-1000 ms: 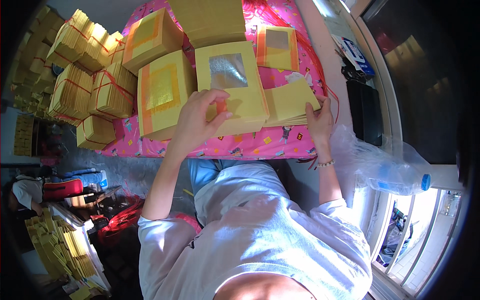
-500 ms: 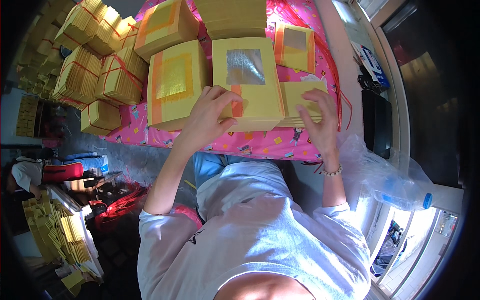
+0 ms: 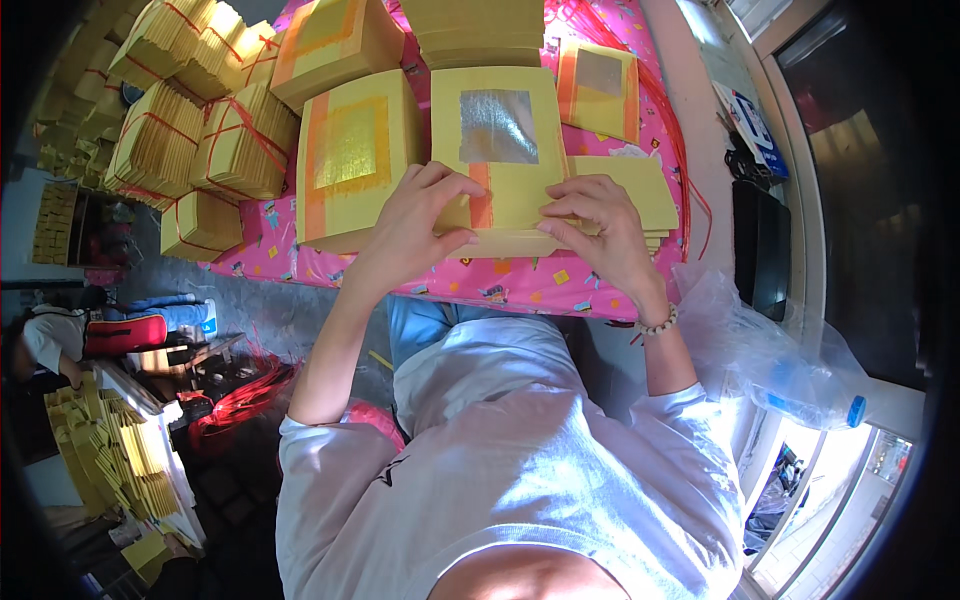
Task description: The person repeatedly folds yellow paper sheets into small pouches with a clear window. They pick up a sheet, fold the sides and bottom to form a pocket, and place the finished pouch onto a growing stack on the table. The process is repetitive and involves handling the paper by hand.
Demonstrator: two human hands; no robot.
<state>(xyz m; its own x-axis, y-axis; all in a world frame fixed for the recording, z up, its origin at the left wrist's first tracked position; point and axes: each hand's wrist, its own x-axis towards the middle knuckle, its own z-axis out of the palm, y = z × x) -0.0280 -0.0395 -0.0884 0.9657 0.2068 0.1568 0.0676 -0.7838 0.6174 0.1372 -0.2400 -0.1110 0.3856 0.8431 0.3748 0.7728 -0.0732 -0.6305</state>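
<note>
A thick stack of yellow paper sheets [image 3: 512,200], topped by a silver foil square and an orange strip, sits before me at the table's near edge. My left hand [image 3: 418,218] is closed on its near left part, fingers on the top and thumb at the front edge. On the near right corner, my right hand [image 3: 600,222] pinches the edge, its thumb at the front and its fingers over the top. A lower pile of plain yellow sheets [image 3: 638,190] lies right beside it. To the left stands another paper stack [image 3: 350,150] with a gold foil square.
Pink patterned cloth [image 3: 530,284] covers the table. Further paper stacks [image 3: 335,45], tied bundles [image 3: 240,150], a foil-topped sheet pile [image 3: 600,85] and red cords [image 3: 668,110] surround the work. A plastic bag [image 3: 740,325] hangs at right. Another person [image 3: 60,340] sits far left.
My right hand has moved left from above the low pile to the near right corner of the foil-topped stack and closed there. My left hand stays at the same stack.
</note>
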